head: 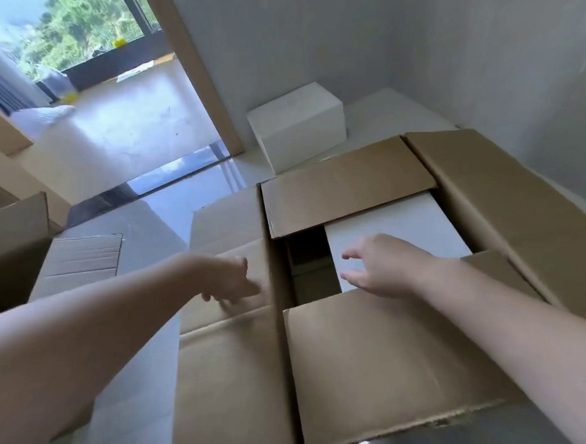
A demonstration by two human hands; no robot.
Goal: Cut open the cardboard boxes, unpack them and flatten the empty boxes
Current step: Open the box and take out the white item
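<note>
My right hand (381, 266) hovers over the open cardboard box (362, 363), its grip spread wide with thumb and fingers apart, holding nothing, poised just above the white inner box (408, 222) as if to get hold of its near edge. My left hand (233, 280) rests on the box's folded-out left flap (229, 238), fingers loosely curled downward and gripping nothing that I can see, probably keeping that flap clear. The brown board is matte and creased; the white box inside looks smooth and square-edged. Beyond the box, by the wall, another white box (297, 126) sits on the floor (169, 207); left of it lies a flattened cardboard sheet (80, 260).
</note>
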